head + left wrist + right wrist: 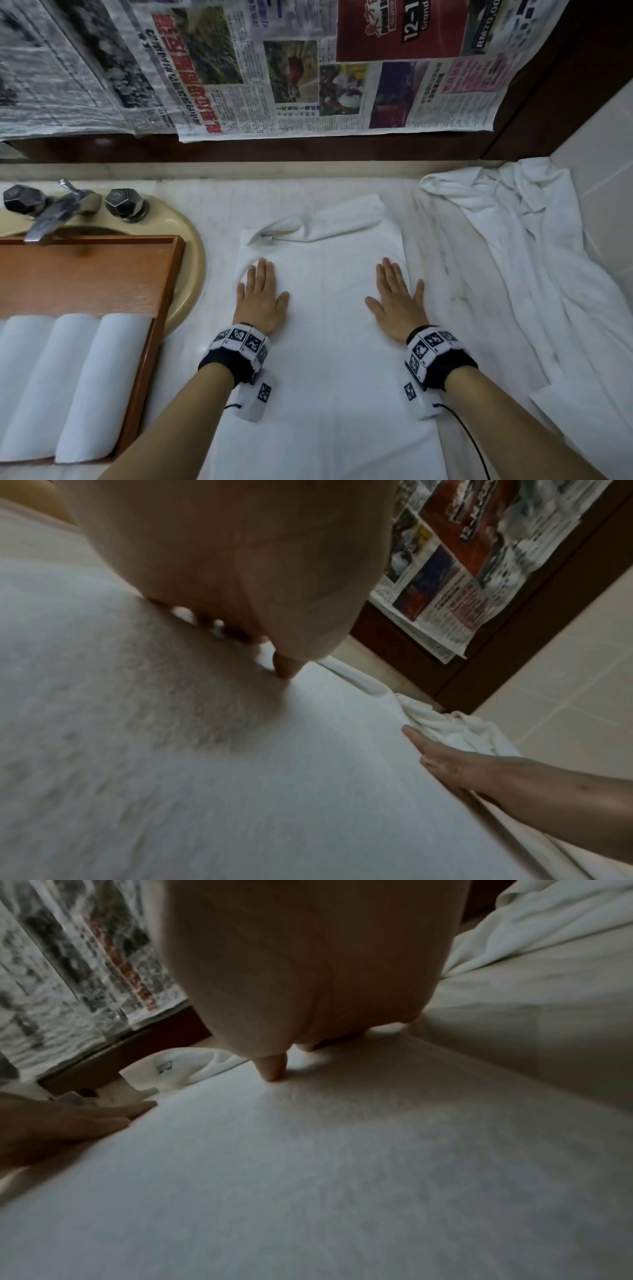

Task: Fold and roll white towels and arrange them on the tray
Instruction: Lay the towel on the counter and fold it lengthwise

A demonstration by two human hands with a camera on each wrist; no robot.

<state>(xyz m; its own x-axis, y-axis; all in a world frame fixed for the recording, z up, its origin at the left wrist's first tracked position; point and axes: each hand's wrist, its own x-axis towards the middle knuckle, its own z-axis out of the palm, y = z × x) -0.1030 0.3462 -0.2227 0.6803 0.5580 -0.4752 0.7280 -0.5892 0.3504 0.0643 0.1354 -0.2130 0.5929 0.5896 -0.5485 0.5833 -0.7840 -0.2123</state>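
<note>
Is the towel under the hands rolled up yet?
No. The towel lies spread flat on the counter, with the left hand and right hand pressing on it; only its far end is rumpled.

On the desk the flat towel lies central, the tray at nine o'clock holding seemingly three rolled towels, loose towels at two o'clock.

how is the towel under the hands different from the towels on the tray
The towel under the hands lies spread flat on the counter; the towels on the tray are rolled into tight cylinders.
The flat one has its far end turned over with a tag showing; the rolled ones look smooth and finished.
The left hand and right hand press on the flat one; nothing touches the rolled ones.
Both are plain white.
</note>
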